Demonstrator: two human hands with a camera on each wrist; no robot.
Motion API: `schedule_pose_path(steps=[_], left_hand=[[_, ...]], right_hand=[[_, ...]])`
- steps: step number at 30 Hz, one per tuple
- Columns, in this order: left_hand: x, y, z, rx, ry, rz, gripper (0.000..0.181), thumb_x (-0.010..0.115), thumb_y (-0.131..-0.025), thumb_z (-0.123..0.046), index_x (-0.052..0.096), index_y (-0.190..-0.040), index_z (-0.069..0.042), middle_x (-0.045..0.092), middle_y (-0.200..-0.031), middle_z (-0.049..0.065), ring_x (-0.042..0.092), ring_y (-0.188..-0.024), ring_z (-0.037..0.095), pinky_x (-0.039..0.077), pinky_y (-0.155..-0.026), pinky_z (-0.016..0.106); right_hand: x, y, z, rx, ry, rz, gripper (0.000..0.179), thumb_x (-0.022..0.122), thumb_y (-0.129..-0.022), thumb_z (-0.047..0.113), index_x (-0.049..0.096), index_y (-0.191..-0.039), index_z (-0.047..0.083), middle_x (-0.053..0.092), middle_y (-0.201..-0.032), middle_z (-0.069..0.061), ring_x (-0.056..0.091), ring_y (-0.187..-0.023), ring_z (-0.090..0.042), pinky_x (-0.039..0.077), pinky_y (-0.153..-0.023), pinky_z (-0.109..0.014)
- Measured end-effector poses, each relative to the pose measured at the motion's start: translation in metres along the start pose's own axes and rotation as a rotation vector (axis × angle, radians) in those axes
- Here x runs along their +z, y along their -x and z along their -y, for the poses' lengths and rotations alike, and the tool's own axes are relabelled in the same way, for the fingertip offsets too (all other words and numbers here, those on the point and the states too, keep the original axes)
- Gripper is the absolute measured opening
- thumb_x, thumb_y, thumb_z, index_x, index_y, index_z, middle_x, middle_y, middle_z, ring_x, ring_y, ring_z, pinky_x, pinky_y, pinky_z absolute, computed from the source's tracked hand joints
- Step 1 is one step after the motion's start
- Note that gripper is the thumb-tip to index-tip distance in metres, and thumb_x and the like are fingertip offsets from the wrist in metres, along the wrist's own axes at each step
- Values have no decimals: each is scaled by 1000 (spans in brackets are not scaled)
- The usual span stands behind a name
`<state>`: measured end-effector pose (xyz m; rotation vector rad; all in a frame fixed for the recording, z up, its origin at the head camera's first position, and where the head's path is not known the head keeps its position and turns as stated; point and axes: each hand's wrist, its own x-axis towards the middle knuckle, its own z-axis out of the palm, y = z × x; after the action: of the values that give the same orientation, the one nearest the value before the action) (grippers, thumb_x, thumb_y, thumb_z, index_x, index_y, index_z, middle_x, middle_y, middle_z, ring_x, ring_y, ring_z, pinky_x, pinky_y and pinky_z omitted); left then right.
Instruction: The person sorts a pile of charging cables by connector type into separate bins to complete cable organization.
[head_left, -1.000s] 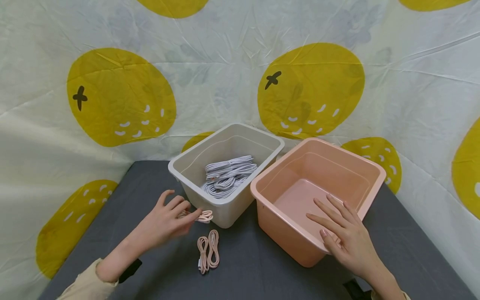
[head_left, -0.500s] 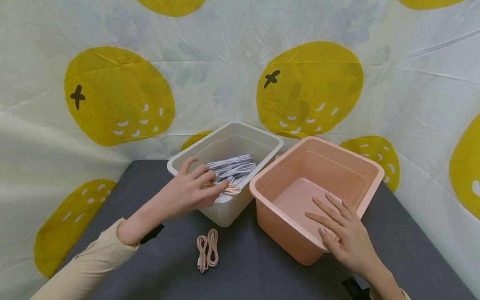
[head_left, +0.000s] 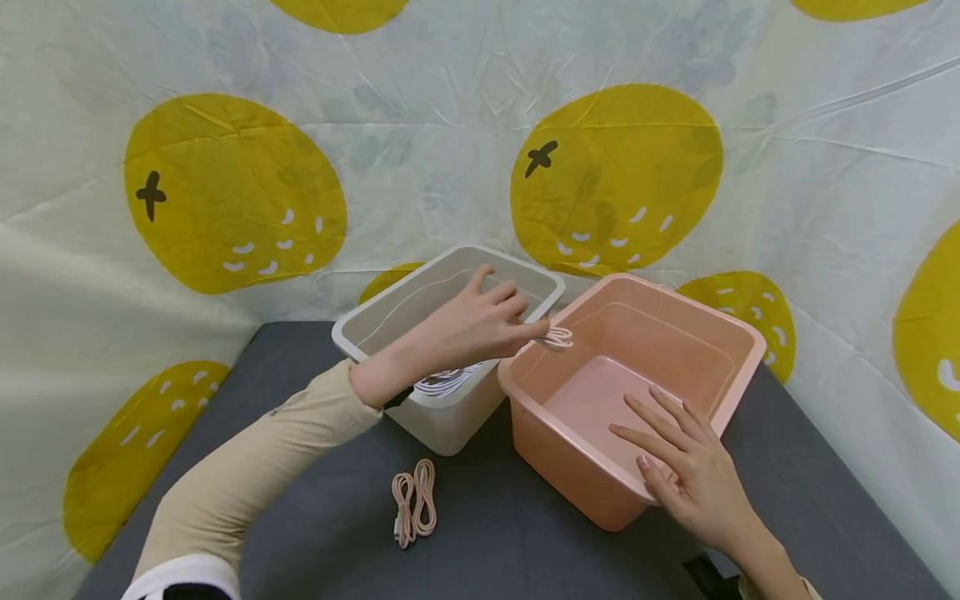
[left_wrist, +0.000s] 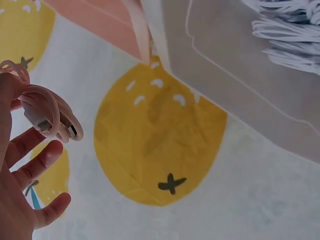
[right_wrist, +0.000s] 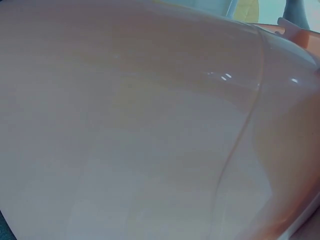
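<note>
My left hand (head_left: 480,321) pinches a bundled pink charging cable (head_left: 557,337) between thumb and forefinger, the other fingers spread. It reaches across the grey bin (head_left: 457,427), with the cable over the left rim of the pink bin (head_left: 570,450). In the left wrist view the cable's metal plug (left_wrist: 44,125) shows at the coil's end. My right hand (head_left: 693,467) lies with straight fingers over the pink bin's near right rim. A second bundled pink cable (head_left: 415,503) lies on the dark table in front of the bins. The right wrist view is filled by the pink bin's wall (right_wrist: 150,125).
Bundled white cables (left_wrist: 295,40) lie inside the grey bin, partly hidden by the left arm in the head view. Both bins stand side by side on the dark tabletop (head_left: 322,517). A curtain with yellow fruit prints (head_left: 420,183) hangs behind.
The left hand has carried its pink cable up and rightward, from the grey bin's near corner across that bin to the pink bin's left rim. The right hand stays in place.
</note>
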<state>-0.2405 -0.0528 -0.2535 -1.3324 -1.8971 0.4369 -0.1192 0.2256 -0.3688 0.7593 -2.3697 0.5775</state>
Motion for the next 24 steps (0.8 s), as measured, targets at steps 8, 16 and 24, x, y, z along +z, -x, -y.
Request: schedule_pose_path(steps=[8,16,24], left_hand=[[18,-47,-7,63,-68,85,25,43,-92,-27,45,-117,-31,55,-101,0,51,-99,18,36,-94,48],[33,-81,-13,50,-12,184,31,48,-91,-33,43,-121,-33,49,-124,1,44,-119,22,33,-99,49],[46,-102,-18,32,-2,157,34,40,-95,-19,43,-123,-39,50,-122,-2,43,-115,19,30,-102,48]], right_hand=[[1,1,0,-10,-11,-16,32,55,-82,18,62,-113,20,44,-137,-2,25,-135,-19,5,-112,-34],[1,2,1,15,-8,0,34,56,-80,16,62,-113,20,45,-136,-5,26,-134,-21,5,-112,-35],[0,2,2,45,-5,16,35,57,-79,14,62,-114,20,43,-138,-2,28,-133,-26,6,-112,-40]])
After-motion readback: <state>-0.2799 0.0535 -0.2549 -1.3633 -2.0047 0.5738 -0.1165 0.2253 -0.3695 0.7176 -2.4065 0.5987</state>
